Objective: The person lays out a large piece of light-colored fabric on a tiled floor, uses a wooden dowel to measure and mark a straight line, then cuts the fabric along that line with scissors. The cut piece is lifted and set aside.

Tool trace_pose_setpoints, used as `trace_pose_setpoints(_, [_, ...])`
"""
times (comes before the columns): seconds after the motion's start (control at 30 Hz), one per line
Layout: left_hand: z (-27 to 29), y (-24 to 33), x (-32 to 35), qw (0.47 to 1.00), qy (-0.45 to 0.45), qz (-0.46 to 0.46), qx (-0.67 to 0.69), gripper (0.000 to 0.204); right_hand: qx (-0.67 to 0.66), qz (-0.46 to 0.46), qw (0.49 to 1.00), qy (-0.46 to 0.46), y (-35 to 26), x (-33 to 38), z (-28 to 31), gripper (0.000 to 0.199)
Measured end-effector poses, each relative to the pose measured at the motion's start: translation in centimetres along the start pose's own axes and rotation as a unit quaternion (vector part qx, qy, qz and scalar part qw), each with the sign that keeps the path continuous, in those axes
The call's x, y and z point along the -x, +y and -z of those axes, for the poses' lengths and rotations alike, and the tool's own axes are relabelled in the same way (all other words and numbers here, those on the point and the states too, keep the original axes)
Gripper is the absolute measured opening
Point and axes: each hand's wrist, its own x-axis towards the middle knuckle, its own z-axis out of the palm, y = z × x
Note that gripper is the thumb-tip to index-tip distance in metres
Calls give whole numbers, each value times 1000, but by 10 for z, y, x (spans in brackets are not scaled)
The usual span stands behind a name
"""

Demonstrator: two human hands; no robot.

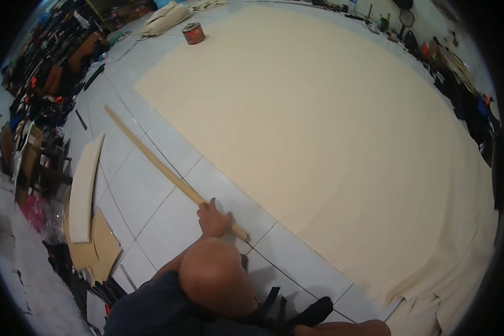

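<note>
My left hand (214, 220) is closed around the near part of a long tan wooden stick (151, 157). The stick lies slantwise over the white floor tiles, its near end poking out past my thumb and its far end toward the upper left. Right of it, a large cream cloth (330, 140) is spread flat on the floor, wrinkled at its near right corner. A strip of tile separates the stick from the cloth's edge. My bent knee (218, 277) covers part of my left forearm. No right hand can be made out.
A red-brown can (194, 33) stands on the cloth's far left edge. Folded cream cloth (165, 19) lies beyond it. Left are a long pale panel (85, 190), brown board pieces (105, 246) and a dark pile of goods (45, 73). Assorted items line the right wall.
</note>
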Motion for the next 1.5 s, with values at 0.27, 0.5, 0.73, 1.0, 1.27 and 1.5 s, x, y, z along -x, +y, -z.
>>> trace_pose_setpoints(0.27, [-29, -119, -18, 990, 50, 120, -63, 62, -46, -20, 993, -110, -10, 57, 22, 31])
trace_pose_setpoints(0.5, [36, -114, -108, 911, 21, -406, -68, 34, -169, -81, 949, -252, -10, 105, 26, 34])
trace_pose_setpoints(0.73, [66, 169, -22, 695, -190, -677, -151, 36, -273, -74, 789, -545, -4, 79, 12, 37])
trace_pose_setpoints(1.0, [-103, 225, 224, 600, -229, -766, -30, 64, -383, -185, 657, -622, 30, 80, -7, 41])
trace_pose_setpoints(1.27, [-137, 212, 272, 682, -165, -712, 9, 58, -363, -261, 859, -251, 32, 39, -19, 45])
trace_pose_setpoints(1.5, [-138, 230, 284, 681, -175, -702, 112, 38, -386, -253, 854, -240, 25, 9, -36, 47])
